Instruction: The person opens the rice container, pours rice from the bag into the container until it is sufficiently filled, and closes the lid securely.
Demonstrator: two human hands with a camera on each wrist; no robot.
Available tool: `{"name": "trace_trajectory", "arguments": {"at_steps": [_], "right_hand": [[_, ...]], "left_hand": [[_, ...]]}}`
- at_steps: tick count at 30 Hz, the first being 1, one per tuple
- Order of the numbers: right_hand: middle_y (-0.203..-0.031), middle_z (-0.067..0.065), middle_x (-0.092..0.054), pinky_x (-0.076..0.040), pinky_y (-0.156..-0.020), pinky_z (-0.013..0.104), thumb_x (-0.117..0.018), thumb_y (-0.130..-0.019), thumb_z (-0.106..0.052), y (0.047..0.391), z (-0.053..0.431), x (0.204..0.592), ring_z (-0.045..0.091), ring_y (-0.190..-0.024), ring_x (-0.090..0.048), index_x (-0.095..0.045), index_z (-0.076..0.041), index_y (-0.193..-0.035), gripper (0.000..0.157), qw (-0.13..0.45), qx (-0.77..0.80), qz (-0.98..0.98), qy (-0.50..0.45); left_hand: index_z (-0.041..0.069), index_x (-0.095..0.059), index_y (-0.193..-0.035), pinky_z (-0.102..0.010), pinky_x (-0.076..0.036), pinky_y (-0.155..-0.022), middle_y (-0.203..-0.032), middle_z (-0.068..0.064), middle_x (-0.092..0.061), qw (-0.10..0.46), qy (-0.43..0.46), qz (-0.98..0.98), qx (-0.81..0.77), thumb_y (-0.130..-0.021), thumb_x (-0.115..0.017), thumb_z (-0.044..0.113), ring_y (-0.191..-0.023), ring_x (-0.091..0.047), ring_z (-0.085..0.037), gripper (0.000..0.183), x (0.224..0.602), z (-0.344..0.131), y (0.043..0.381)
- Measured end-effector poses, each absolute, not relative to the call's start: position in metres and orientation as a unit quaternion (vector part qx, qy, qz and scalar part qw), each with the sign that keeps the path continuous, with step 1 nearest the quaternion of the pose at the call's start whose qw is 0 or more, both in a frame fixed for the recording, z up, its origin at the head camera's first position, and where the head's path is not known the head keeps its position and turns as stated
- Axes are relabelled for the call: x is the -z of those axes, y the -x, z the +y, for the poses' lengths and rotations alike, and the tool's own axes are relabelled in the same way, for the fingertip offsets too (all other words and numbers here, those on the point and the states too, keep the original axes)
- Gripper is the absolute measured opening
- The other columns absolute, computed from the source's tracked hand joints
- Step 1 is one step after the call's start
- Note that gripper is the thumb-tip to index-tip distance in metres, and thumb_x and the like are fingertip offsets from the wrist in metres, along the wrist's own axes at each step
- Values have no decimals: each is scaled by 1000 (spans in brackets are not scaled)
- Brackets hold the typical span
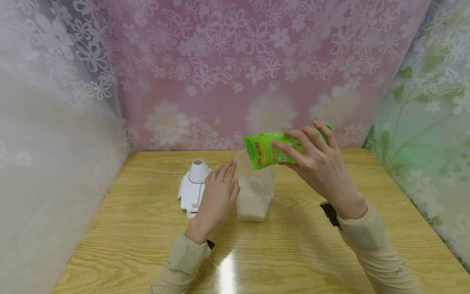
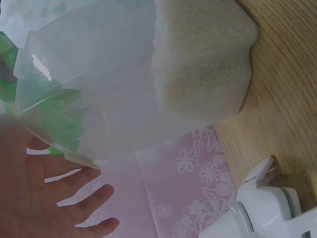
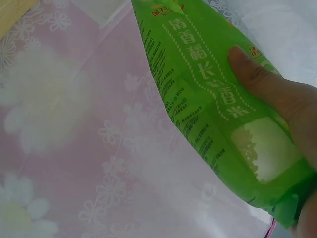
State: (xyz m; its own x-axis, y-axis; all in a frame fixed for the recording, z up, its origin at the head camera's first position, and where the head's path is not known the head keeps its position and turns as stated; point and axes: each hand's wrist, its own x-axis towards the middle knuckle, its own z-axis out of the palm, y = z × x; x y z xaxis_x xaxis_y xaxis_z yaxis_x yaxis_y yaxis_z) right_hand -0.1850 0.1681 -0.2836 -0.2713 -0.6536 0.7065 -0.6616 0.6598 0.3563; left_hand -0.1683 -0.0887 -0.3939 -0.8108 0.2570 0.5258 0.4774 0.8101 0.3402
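My right hand (image 1: 323,167) grips a green rice bag (image 1: 266,150), holding it tilted on its side with its end over a clear plastic container (image 1: 269,185). Printed characters and a small window show on the bag (image 3: 198,79) in the right wrist view, with the thumb (image 3: 267,89) across it. Pale rice (image 2: 208,64) fills the container's lower part. My left hand (image 1: 217,194) is at the container's left rim, fingers fairly straight and spread in the left wrist view; the fingertips seem to touch the rim. Whether rice is falling from the bag cannot be seen.
Left of the container, partly behind my left hand, a white plastic piece with a cone-shaped spout (image 1: 198,171) lies on the wooden table (image 1: 147,212). Flowered curtains (image 1: 220,73) hang behind the table and along both sides.
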Motion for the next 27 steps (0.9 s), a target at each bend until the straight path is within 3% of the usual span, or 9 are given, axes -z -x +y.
{"name": "trace_trajectory", "arguments": {"at_steps": [8, 12, 16, 21, 27], "right_hand": [[-122, 17, -62, -33, -113, 59, -96, -63, -12, 185, 168, 287, 41, -108, -52, -69, -16, -129, 72, 458, 9, -786, -415], [-122, 14, -62, -32, -115, 57, -99, -57, -8, 184, 169, 288, 39, -112, -53, -70, -17, -125, 74, 427, 19, -795, -430], [-123, 13, -62, -30, -117, 57, -98, -59, -7, 184, 169, 289, 38, -116, -53, -70, -17, -124, 71, 403, 18, -802, -440], [-124, 16, -62, -31, -114, 62, -96, -59, -2, 184, 167, 291, 42, -113, -53, -70, -16, -126, 73, 428, -5, -785, -447], [-124, 12, -62, -30, -118, 56, -100, -55, -8, 183, 167, 293, 37, -114, -55, -70, -17, -125, 77, 415, 16, -790, -451]], "left_hand": [[-2, -51, -146, -56, -37, -112, -150, -15, -51, 234, 199, -923, 232, -103, -50, 16, -133, -50, -38, 46, 394, -88, 167], [-1, -51, -146, -56, -37, -112, -150, -15, -51, 235, 199, -923, 231, -103, -50, 17, -132, -50, -38, 46, 394, -88, 167], [-2, -51, -146, -55, -37, -112, -149, -15, -51, 235, 199, -923, 230, -104, -50, 17, -132, -50, -38, 46, 394, -88, 167], [-2, -51, -146, -56, -37, -112, -149, -15, -51, 234, 200, -923, 231, -104, -50, 17, -132, -49, -39, 46, 394, -88, 167], [-2, -51, -146, -56, -37, -113, -150, -15, -50, 229, 198, -925, 231, -104, -49, 17, -133, -49, -38, 46, 393, -88, 167]]}}
